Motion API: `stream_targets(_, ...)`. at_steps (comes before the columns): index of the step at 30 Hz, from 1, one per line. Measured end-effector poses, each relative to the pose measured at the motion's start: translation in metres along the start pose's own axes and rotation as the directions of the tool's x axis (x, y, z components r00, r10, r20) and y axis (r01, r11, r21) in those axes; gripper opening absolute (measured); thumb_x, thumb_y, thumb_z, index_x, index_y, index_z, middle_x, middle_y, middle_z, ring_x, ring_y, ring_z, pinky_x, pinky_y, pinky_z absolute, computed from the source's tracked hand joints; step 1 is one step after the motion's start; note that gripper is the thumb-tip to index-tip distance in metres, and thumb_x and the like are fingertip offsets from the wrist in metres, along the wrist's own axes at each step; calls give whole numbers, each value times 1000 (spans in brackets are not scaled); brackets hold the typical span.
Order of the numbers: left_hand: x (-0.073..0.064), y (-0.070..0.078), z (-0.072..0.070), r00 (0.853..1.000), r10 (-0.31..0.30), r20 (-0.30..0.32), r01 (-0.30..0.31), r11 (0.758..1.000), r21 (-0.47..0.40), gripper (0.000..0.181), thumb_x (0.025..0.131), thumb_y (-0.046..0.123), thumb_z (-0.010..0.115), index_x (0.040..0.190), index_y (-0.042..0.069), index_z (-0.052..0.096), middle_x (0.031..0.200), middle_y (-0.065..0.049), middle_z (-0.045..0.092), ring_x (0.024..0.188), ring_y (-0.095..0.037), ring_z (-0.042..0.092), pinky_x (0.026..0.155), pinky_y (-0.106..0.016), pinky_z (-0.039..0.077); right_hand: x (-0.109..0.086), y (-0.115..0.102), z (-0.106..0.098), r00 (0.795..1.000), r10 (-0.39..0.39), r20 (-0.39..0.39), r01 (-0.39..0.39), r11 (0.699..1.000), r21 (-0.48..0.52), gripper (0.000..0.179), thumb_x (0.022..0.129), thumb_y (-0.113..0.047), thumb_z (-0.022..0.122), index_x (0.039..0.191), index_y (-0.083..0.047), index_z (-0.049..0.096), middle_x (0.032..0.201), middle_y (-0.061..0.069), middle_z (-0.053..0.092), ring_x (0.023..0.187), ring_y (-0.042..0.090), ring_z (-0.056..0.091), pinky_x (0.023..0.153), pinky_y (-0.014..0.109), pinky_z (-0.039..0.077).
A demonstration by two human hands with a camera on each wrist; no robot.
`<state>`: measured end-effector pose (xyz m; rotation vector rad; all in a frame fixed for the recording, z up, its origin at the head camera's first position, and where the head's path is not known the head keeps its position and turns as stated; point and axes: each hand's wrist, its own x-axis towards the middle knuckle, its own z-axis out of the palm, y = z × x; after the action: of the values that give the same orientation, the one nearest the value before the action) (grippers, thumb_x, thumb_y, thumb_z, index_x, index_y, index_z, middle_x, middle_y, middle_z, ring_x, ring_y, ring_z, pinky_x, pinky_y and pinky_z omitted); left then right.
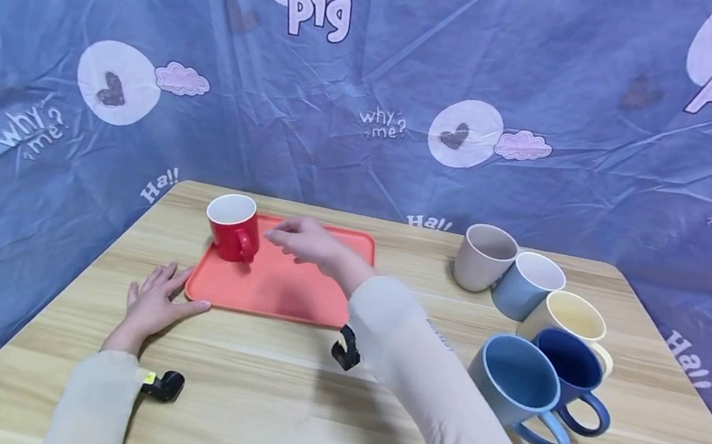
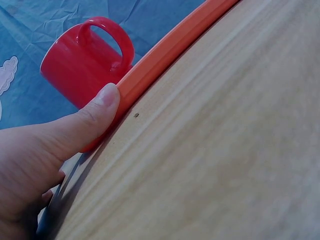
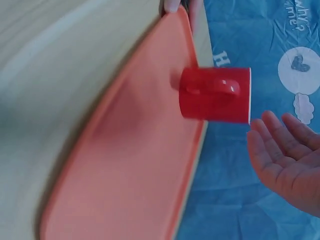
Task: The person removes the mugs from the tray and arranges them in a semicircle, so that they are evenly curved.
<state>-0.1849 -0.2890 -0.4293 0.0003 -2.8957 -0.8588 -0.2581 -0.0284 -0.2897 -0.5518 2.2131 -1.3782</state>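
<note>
A red mug (image 1: pixel 233 230) with a white inside stands upright on the left part of a coral-red tray (image 1: pixel 293 289), its handle toward the front right. My left hand (image 1: pixel 157 305) rests at the tray's front left corner, fingers spread on the table; in the left wrist view its thumb (image 2: pixel 95 107) touches the tray's rim. Over the tray hovers my right hand (image 1: pixel 308 240), just right of the mug, with loosely bent fingers and nothing held. In the right wrist view the right hand (image 3: pixel 287 160) appears close to the mug's rim, palm showing.
On the right of the wooden table (image 1: pixel 226 385) several mugs stand close together: a grey one (image 1: pixel 482 261), a light blue one (image 1: pixel 522 293), a cream one (image 1: pixel 542 318), a dark blue one (image 1: pixel 578 379) and a teal-blue one (image 1: pixel 503 388). A blue printed cloth (image 1: pixel 365 156) hangs behind.
</note>
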Motion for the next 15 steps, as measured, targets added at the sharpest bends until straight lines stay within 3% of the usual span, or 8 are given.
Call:
stream_targets(9,0,1,-1,1000,-2,0,2,1000,2,86,69,53,62,132,4,32,134,-30,16,123,-44,3,88,-61,-11,16,8,20,996,44,-76,-27,978,207,32,85,-21,55,112,-4,54,107,11,55,86,19,53,68,30,46)
stream_targets(15,-1,3,-1,1000,-11,3,11,1000,6,86,69,54,62,132,4,32,134,-31,17,123,-44,4,89,-61,-10,25,17,31,992,82,-101,-47,949,311,30,84,-18,56,111,-5,55,101,7,56,93,25,50,79,41,42)
